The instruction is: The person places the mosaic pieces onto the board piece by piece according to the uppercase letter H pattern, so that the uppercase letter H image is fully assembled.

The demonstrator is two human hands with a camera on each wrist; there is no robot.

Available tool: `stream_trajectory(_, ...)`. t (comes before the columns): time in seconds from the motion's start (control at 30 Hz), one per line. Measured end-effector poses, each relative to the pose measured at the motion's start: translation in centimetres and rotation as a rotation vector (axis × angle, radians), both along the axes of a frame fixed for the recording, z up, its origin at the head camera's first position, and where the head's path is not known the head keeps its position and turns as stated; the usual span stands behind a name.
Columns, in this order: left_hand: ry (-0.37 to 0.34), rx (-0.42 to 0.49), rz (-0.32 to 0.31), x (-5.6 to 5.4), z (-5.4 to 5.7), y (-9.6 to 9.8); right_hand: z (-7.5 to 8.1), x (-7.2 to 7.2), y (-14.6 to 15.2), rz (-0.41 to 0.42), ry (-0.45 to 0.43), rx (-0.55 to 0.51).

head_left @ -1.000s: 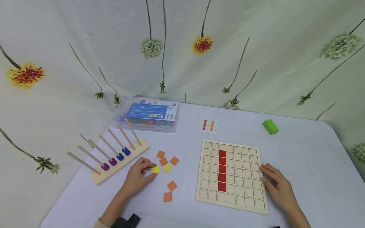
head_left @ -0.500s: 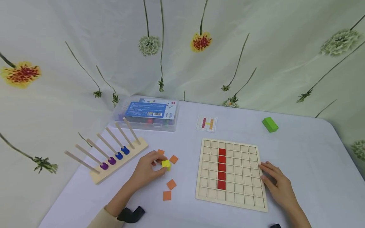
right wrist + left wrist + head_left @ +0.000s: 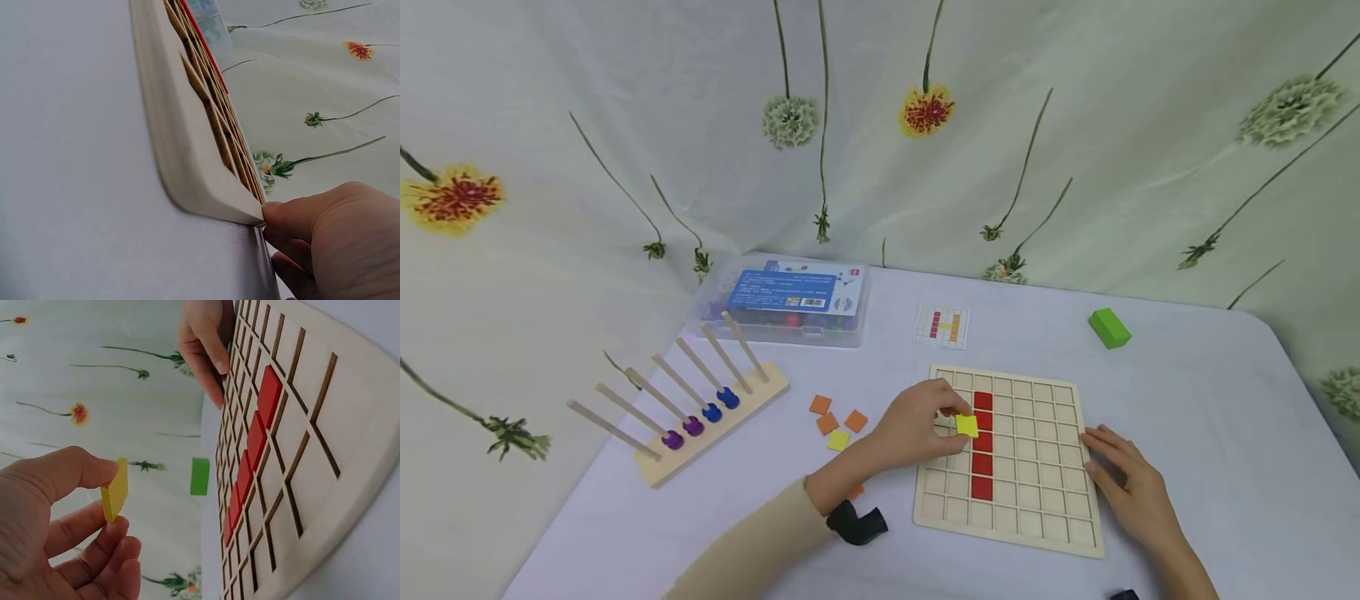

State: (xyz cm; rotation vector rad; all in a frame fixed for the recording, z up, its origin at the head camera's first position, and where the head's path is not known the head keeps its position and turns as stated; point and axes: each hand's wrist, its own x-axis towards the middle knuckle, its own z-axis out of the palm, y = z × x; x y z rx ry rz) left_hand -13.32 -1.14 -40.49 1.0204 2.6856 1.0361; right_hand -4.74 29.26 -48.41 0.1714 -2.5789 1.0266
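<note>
My left hand (image 3: 917, 423) pinches a yellow square tile (image 3: 967, 426) between thumb and fingers. In the left wrist view the tile (image 3: 115, 490) is seen nearly edge-on, apart from the board. The hand is over the left part of the wooden grid board (image 3: 1032, 527), where red tiles (image 3: 982, 464) form one column; the tile and fingers partly cover that column. My right hand (image 3: 1137, 490) touches the board's right edge with thumb and fingertips. The thumb (image 3: 290, 215) meets the board's rim in the right wrist view.
Several orange tiles (image 3: 856, 421) and another yellow tile (image 3: 838, 440) lie left of the board. A peg rack with beads (image 3: 718, 429) stands farther left. Behind are a clear plastic box (image 3: 790, 300), a pattern card (image 3: 942, 326) and a green block (image 3: 1109, 328).
My left hand has picked up the yellow tile from among the loose tiles and carried it rightward over the board. My right hand stays at the board's right edge.
</note>
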Motion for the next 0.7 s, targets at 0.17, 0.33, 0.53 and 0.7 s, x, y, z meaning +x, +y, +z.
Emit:
stream_trajectory(0.17, -0.013, -0.077, -0.037, -0.5, -1.3, 3.1, 0.0, 0.0, -0.2, 0.005, 0.014, -0.002)
stream_trajectory(0.33, -0.02, -0.151, -0.046, -0.9, -2.7, 5.1, 0.0, -0.1, -0.2, 0.011, 0.028, -0.007)
stream_trajectory(0.53, -0.044, -0.189, -0.051, -1.2, -3.8, 6.1, -0.2, -0.1, -0.2, 0.005, 0.026, 0.001)
stream_trajectory(0.7, -0.034, -0.213, -0.05, -1.3, -4.2, 6.3, -0.1, 0.0, -0.1, -0.003, -0.002, -0.003)
